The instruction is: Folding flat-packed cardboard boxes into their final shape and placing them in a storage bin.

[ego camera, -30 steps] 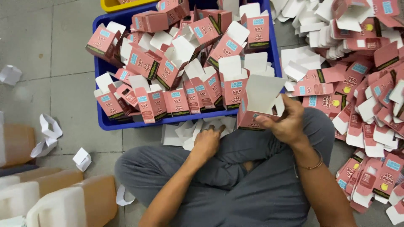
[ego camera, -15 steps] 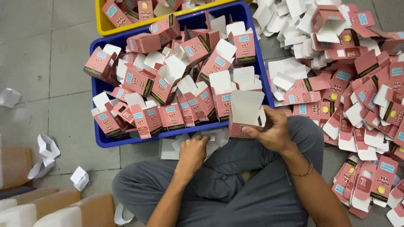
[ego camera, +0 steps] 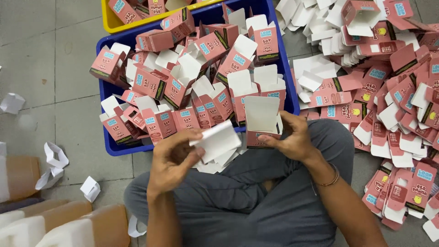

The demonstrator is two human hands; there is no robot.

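Observation:
I sit cross-legged on the floor. My right hand (ego camera: 295, 137) grips an upright pink carton box (ego camera: 262, 122) with its white top flap standing open, just in front of the blue crate (ego camera: 108, 89). My left hand (ego camera: 171, 160) holds a folded white cardboard insert (ego camera: 215, 142) lifted above a small stack of white inserts (ego camera: 219, 160) lying by my knee. The insert's near end points toward the box, a short gap between them.
The blue crate is heaped with assembled pink boxes (ego camera: 192, 77). A yellow crate (ego camera: 112, 23) lies behind it. Flat pink cartons (ego camera: 393, 100) pile up on the right. White plastic jugs (ego camera: 50, 224) and paper scraps (ego camera: 52, 158) lie on the left floor.
My left hand rose from the insert stack on the floor with one white insert in it. The right hand kept the open box and shifted slightly left.

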